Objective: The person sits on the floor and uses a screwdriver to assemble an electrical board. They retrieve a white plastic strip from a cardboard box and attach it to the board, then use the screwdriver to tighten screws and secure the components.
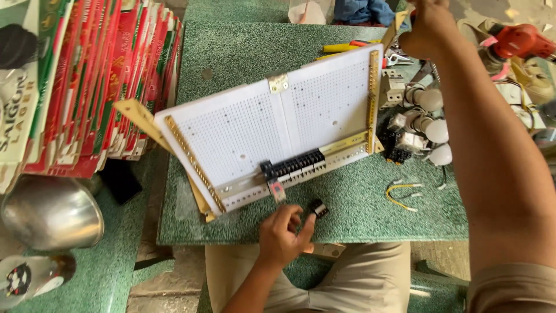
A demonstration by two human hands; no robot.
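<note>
White dotted board (278, 124), green speckled table (370, 214)

Green speckled stone table (359, 214). A white perforated panel (272, 124) lies across its middle; short yellow and white wires (402, 194) lie near right; white bulbs (431, 124) and small parts cluster right; yellow-handled tools (341, 48) lie far.
</note>
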